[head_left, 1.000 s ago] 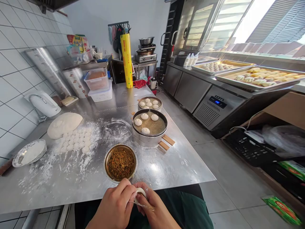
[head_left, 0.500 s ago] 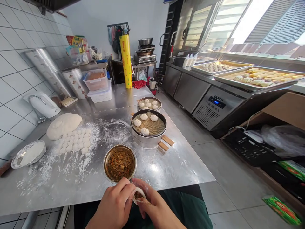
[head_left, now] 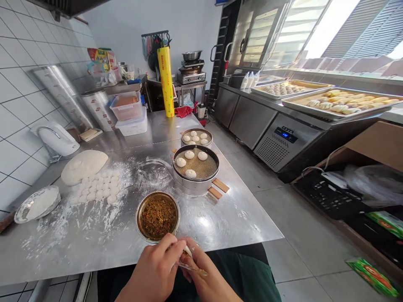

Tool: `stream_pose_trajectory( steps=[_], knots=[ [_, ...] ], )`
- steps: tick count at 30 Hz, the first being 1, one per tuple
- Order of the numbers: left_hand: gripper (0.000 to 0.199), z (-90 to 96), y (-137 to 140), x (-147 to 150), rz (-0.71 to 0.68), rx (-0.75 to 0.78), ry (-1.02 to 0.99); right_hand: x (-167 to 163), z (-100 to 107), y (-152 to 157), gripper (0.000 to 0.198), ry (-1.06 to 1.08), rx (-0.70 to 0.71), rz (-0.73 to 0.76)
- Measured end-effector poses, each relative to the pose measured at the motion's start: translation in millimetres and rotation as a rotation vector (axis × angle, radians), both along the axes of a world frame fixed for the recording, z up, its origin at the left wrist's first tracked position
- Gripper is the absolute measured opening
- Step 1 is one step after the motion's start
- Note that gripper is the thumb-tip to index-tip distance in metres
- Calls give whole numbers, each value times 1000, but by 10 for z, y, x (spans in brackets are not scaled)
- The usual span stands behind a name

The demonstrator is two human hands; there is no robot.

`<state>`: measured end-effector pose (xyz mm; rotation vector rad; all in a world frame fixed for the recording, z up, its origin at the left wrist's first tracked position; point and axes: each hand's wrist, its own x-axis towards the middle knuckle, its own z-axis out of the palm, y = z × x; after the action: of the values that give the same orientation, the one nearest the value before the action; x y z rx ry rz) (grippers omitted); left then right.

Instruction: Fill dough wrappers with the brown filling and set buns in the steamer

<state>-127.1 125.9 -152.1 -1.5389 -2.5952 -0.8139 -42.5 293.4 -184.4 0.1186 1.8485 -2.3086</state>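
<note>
Just past the table's near edge, my left hand (head_left: 155,266) and my right hand (head_left: 206,266) meet around a small filled bun (head_left: 188,251). Fingers of my left hand pinch its dough edge, while my right hand curls around its far side. Most of the bun is hidden by my fingers; a strip of white dough shows. A thin, see-through flat strip (head_left: 192,268) smeared with filling lies across my right hand; what it is I cannot make out. Directly beyond my hands stands a metal bowl (head_left: 138,220) of brown chopped filling (head_left: 159,216).
A round steamer (head_left: 195,188) holds several buns; another steamer (head_left: 210,144) stands behind it. At left are small dough pieces (head_left: 100,186), a dough slab (head_left: 83,165), and a plate of flour (head_left: 39,203). A yellow roll (head_left: 166,82) stands upright farther back.
My fingers have closed further over the bun, so its filling, visible before, is now mostly covered. The see-through strip shows more plainly across my right hand.
</note>
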Motion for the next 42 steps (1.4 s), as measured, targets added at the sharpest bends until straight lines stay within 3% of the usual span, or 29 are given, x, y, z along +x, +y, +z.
stream_pose_trajectory(
  steps=[3, 8, 11, 16, 21, 24, 28, 32, 38, 42],
  knots=[
    [21, -17, -3, 4, 1, -30, 18, -10, -17, 14, 37, -12, -24, -4],
    [28, -57, -39, -3, -29, -12, -2, -21, 38, 28, 21, -34, -217, 0],
    [22, -5, -45, -12, 21, 15, -47, 4, 25, 38, 28, -57, -274, -9],
    [31, 82, 9, -3, 13, 44, -27, 19, -33, 21, 36, -1, -208, -44],
    [26, 25, 26, 7, 10, -10, -13, 3, -32, 24, 37, 16, -102, -52],
    [33, 2, 18, 0, -10, -12, -1, -5, 23, 39, 32, -28, -144, -49],
    [25, 16, 19, -6, 30, -9, -7, -9, 105, 63, 36, -45, -177, -47],
    [35, 37, 39, 0, 10, -1, 13, -14, 89, 52, 35, -6, -132, -44],
    [27, 24, 56, 16, -18, -3, 13, -20, 24, 51, 40, -20, -66, -39],
    [31, -5, 33, 7, -29, -13, 2, -31, 82, 82, 31, -35, -188, -33]
  ],
)
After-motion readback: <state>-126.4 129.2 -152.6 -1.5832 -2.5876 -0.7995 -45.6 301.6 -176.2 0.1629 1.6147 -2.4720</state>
